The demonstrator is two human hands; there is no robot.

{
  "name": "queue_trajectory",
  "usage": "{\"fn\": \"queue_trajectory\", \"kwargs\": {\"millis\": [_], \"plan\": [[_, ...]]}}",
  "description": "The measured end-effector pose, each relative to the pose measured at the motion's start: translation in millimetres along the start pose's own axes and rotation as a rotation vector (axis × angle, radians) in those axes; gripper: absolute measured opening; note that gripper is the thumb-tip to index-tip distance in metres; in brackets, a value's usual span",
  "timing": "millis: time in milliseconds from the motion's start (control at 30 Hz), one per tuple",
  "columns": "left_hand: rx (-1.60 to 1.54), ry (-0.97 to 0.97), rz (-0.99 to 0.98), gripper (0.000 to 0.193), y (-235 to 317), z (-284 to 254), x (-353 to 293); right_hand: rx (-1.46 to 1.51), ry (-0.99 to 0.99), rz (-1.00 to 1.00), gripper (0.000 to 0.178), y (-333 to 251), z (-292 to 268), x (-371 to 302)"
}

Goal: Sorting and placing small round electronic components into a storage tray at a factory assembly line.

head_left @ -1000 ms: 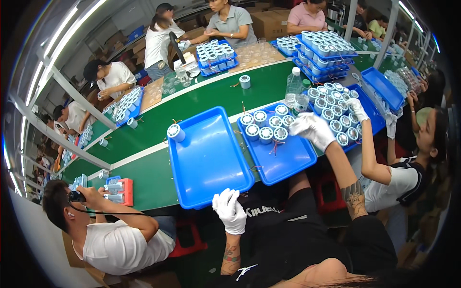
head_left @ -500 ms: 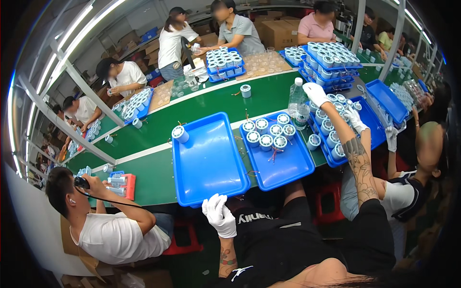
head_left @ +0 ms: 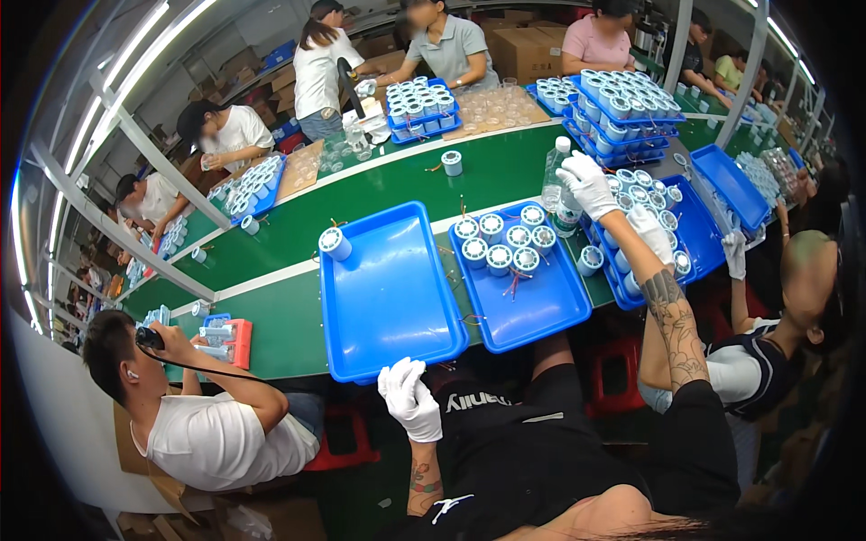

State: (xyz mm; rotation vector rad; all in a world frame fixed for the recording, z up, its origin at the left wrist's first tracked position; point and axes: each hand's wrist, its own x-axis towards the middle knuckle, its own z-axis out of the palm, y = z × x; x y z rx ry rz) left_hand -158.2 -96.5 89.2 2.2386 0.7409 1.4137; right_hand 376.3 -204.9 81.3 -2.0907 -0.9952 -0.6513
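My left hand (head_left: 410, 399), in a white glove, is at the near rim of a large blue tray (head_left: 388, 316); its fingers are loosely bent, with nothing visible in them. One pale blue cylindrical part (head_left: 335, 243) with wires stands in that tray's far left corner. My right hand (head_left: 588, 187), also gloved, is beside a clear capped bottle (head_left: 553, 180) and over the upper part of a labelled bottle (head_left: 566, 219). Its fingers are bent, and whatever they hold is hidden. Between my hands, a second blue tray (head_left: 532, 316) carries several similar cylinders (head_left: 518, 236).
Over a blue tray of cylinders at right is a co-worker's gloved hand (head_left: 651, 233). Stacked full trays (head_left: 622, 135) stand behind it. A lone cylinder (head_left: 452, 163) is on the green belt (head_left: 379, 189). A person with a camera (head_left: 149, 338) sits at left, near a red rack (head_left: 240, 343).
My right hand has shifted slightly left and down, closer to the bottles. My left hand is nearly still. The co-worker's gloved hand has moved left and lower over the cylinders.
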Motion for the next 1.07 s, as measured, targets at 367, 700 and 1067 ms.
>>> {"fn": "queue_trajectory", "kwargs": {"millis": [367, 700, 1067], "plan": [[-0.02, 0.015, -0.022, 0.035, 1, -4, 2, -0.129, 0.019, 0.11, 0.017, -24, -6, 27], [-0.055, -0.007, -0.047, 0.035, -1, -7, 0, -0.587, -0.152, -0.056, 0.025, -67, -29, 27], [-0.032, 0.034, -0.055, 0.037, -7, -15, -4, -0.766, 0.007, 0.114, 0.025, -74, -102, 38]]}}
